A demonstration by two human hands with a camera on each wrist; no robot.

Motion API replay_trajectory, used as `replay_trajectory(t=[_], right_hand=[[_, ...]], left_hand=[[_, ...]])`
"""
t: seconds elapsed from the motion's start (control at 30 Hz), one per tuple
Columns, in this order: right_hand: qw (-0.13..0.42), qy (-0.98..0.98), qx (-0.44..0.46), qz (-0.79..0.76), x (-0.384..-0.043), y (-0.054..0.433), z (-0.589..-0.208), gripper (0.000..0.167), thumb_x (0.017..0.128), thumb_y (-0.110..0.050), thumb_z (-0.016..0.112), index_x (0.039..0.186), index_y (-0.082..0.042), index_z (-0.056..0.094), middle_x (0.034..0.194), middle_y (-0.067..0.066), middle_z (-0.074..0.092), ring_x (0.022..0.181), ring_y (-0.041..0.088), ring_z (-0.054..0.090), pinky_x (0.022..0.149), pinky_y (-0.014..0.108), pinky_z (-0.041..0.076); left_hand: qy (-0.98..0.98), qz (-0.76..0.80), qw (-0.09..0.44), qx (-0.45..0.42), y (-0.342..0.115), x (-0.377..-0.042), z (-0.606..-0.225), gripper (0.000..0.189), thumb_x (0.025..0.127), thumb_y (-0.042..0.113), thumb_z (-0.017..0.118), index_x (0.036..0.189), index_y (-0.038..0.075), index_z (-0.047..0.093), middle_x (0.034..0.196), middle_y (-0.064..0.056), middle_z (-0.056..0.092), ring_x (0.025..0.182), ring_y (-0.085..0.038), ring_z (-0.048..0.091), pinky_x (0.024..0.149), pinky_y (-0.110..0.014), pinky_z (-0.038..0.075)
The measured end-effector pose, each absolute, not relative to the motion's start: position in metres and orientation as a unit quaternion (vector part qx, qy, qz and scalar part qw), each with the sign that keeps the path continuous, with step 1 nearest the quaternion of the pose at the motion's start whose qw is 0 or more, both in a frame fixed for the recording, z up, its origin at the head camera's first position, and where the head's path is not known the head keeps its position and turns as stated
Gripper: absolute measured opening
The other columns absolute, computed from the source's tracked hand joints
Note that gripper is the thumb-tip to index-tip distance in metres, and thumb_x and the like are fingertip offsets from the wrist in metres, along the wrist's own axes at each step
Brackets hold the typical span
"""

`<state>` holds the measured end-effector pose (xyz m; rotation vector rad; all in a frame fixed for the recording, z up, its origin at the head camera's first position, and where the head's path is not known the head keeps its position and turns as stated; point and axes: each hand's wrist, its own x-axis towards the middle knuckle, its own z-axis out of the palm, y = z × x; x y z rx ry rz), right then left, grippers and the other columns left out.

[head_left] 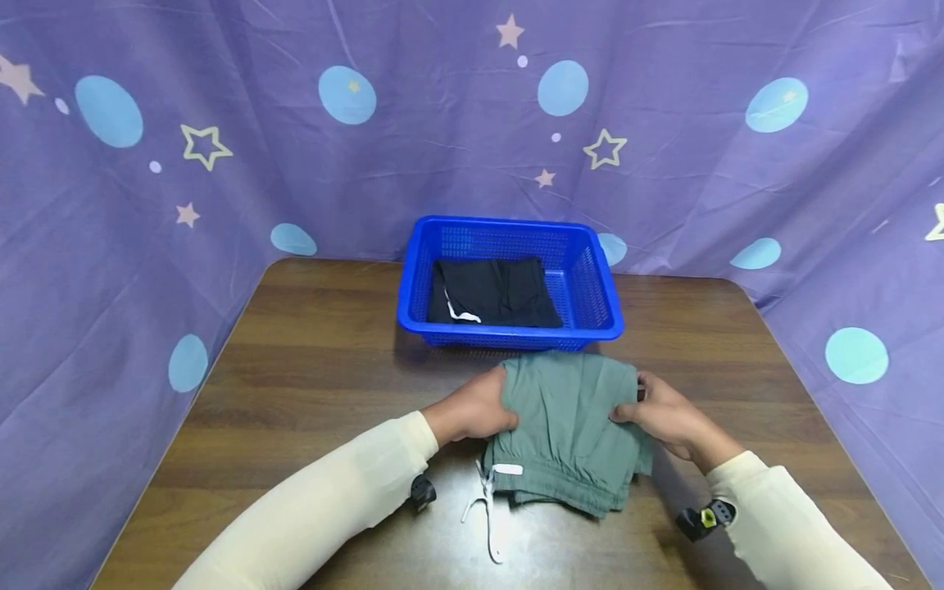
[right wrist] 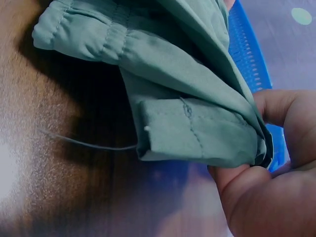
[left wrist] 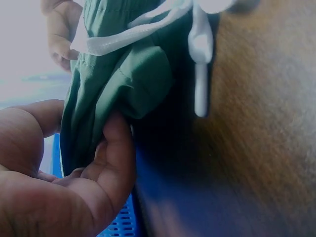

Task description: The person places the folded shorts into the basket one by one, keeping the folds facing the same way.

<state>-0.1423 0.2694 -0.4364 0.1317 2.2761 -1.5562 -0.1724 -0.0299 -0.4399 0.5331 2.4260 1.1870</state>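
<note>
Folded green drawstring shorts (head_left: 568, 418) are held between both hands, just in front of the blue basket. The left hand (head_left: 483, 407) grips their left edge, thumb on top and fingers underneath, as the left wrist view shows. At the opposite edge the right hand (head_left: 664, 414) pinches the folded layers; in the right wrist view its thumb and fingers (right wrist: 237, 185) close round the cloth. The elastic waistband (head_left: 560, 483) faces the person, with a white drawstring (head_left: 490, 516) hanging from its left end onto the table. A loose thread (right wrist: 94, 144) trails from a hem.
A blue plastic basket (head_left: 509, 334) stands at the back of the wooden table (head_left: 324, 360). Folded black clothing (head_left: 501, 291) with a white cord lies inside it. Purple patterned cloth (head_left: 457, 147) hangs behind the table and along its sides.
</note>
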Motion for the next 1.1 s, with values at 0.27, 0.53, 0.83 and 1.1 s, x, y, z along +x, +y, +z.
replay_trajectory(t=[0.27,0.53,0.83,1.1], right_hand=[[0.192,0.795,0.034,-0.574,-0.135,0.269,-0.423,0.076,0.083,0.001,0.072,0.143,0.013,0.027,0.123,0.026,0.057,0.1,0.026,0.063,0.08,0.039,0.058],[0.177,0.795,0.009,-0.58,-0.127,0.271,-0.405,0.073,0.082,0.003,0.071,0.14,0.014,0.029,0.121,0.025,0.058,0.102,0.025,0.062,0.08,0.038,0.058],[0.163,0.773,-0.012,-0.612,-0.125,0.271,-0.385,0.073,0.084,0.005,0.069,0.142,0.013,0.025,0.12,0.027,0.056,0.099,0.025,0.064,0.078,0.042,0.059],[0.152,0.767,-0.009,-0.623,-0.13,0.263,-0.366,0.076,0.087,0.005,0.066,0.147,0.008,0.02,0.126,0.03,0.049,0.1,0.028,0.064,0.078,0.045,0.059]], left_hand=[[0.865,0.418,0.188,0.201,-0.036,-0.165,-0.428,0.08,0.078,0.002,0.076,0.145,-0.013,0.036,0.139,-0.025,0.054,0.13,-0.032,0.05,0.11,-0.043,0.04],[0.855,0.433,0.178,0.223,-0.04,-0.158,-0.41,0.069,0.078,0.003,0.076,0.138,-0.006,0.043,0.126,-0.017,0.06,0.12,-0.025,0.054,0.105,-0.04,0.043],[0.858,0.43,0.149,0.236,-0.046,-0.156,-0.387,0.061,0.078,0.008,0.077,0.131,-0.001,0.048,0.114,-0.012,0.064,0.109,-0.023,0.058,0.098,-0.039,0.047],[0.863,0.428,0.141,0.228,-0.055,-0.16,-0.371,0.06,0.081,0.011,0.076,0.133,0.0,0.048,0.113,-0.01,0.065,0.107,-0.02,0.058,0.098,-0.037,0.048]])
